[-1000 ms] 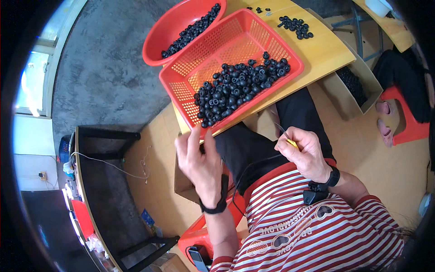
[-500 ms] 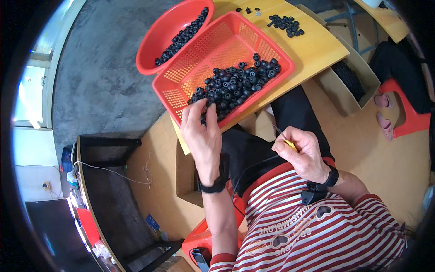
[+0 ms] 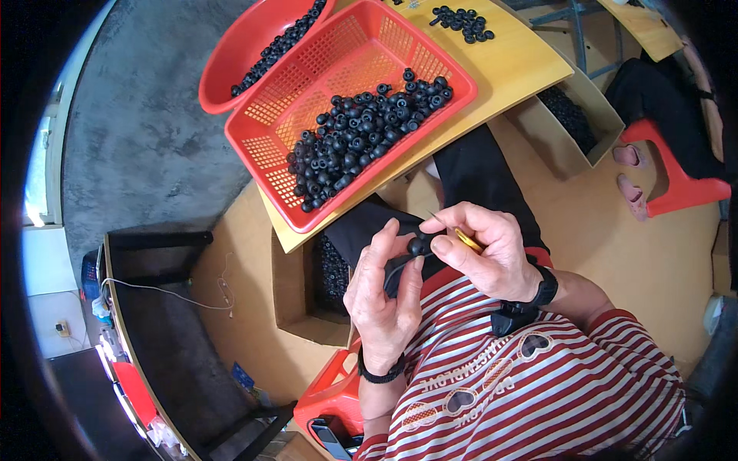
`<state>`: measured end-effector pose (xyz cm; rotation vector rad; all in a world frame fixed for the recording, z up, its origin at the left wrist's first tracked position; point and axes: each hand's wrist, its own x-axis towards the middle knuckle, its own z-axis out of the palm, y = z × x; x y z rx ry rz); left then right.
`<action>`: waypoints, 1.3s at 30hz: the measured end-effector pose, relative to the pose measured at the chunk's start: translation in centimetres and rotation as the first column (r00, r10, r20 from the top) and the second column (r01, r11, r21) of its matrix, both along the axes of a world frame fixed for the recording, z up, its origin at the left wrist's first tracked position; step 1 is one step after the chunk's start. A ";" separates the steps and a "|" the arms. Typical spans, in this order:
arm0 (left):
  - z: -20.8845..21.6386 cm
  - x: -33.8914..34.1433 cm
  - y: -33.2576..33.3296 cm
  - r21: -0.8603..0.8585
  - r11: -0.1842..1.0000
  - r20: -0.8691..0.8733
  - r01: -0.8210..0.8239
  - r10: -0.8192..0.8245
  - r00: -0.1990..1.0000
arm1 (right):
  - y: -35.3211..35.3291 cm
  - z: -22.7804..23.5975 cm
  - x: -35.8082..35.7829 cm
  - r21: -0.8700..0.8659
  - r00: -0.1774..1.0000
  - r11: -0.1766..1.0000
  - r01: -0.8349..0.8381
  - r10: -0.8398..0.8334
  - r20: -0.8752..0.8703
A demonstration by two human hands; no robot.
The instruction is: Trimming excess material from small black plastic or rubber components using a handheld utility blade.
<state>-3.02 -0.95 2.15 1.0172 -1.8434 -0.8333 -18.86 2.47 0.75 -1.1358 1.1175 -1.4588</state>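
Over my lap, my left hand (image 3: pixel 387 288) pinches a small round black part (image 3: pixel 417 247) between thumb and fingers. Close beside it, my right hand (image 3: pixel 488 250) is closed around a small tool with a yellow handle (image 3: pixel 468 240). A thin pointed tip sticks out of that fist toward the black part; whether it touches is hard to tell. Beyond both hands, a red perforated plastic basket (image 3: pixel 256 159) stands on the table, holding a heap of similar black parts (image 3: pixel 357 131) along its near side.
A red basin (image 3: pixel 223 69) with more black parts sits behind the basket. Loose black rings (image 3: pixel 465 24) lie on the yellow wooden table (image 3: pixel 530 58). Cardboard boxes of black parts stand below, one left (image 3: pixel 288 288), one right (image 3: pixel 607 138). Another person sits by a red stool (image 3: pixel 665 165).
My left hand has left the basket's heap with a black part and come back to my right hand. The right hand has moved slightly left, and the view has shifted.
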 end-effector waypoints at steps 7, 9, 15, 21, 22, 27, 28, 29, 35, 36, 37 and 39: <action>0.0 -0.2 0.5 -0.076 0.997 0.040 0.009 -0.006 0.999 | -0.3 -0.6 0.1 -0.073 0.996 0.997 0.040 -0.045 -0.071; -0.3 -0.4 0.6 -0.078 0.996 -0.075 -0.043 0.037 0.997 | -0.3 -0.7 0.0 -0.040 1.000 0.999 -0.011 0.010 -0.015; -0.7 -0.8 0.7 -0.290 0.956 -0.002 -0.041 0.042 0.999 | -0.6 0.2 -0.3 -0.023 0.998 0.998 -0.063 0.063 -0.012; -0.9 -1.3 0.4 -0.376 0.926 0.009 -0.013 0.018 1.000 | -0.5 -0.4 -0.1 0.067 0.978 0.993 -0.093 0.079 0.191; -0.9 -1.3 0.5 -0.374 0.927 0.029 -0.018 0.032 0.999 | -0.5 -0.4 0.0 0.096 0.969 0.990 -0.103 0.078 0.234; -1.1 -1.5 0.6 -0.362 0.932 0.047 -0.028 0.048 0.998 | -0.5 -0.7 -0.3 0.051 0.992 0.995 -0.086 0.081 0.098; -1.2 -1.5 0.7 -0.362 0.932 0.047 -0.028 0.048 0.998 | -0.4 -0.6 -0.4 0.054 0.995 0.995 -0.083 0.079 0.067; -1.2 -1.4 0.8 -0.375 0.926 0.077 -0.036 0.070 0.995 | -0.4 -0.6 -0.3 0.055 0.995 0.995 -0.083 0.080 0.067; -1.5 -1.4 1.0 -0.433 0.900 0.140 -0.043 0.114 0.984 | -0.4 -0.4 -0.2 -0.019 0.997 0.999 -0.026 0.025 -0.078; -1.5 -1.4 1.0 -0.437 0.898 0.142 -0.051 0.124 0.982 | -0.4 -0.2 -0.1 -0.044 0.994 0.999 -0.014 0.009 -0.105; -1.5 -1.4 1.1 -0.436 0.899 0.142 -0.050 0.124 0.982 | -0.3 -0.1 -0.1 -0.070 0.991 0.998 0.000 -0.009 -0.131; -1.5 -1.1 1.1 -0.362 0.932 0.082 -0.016 0.049 0.995 | -0.4 -0.7 0.0 -0.068 0.998 0.998 -0.003 -0.001 -0.064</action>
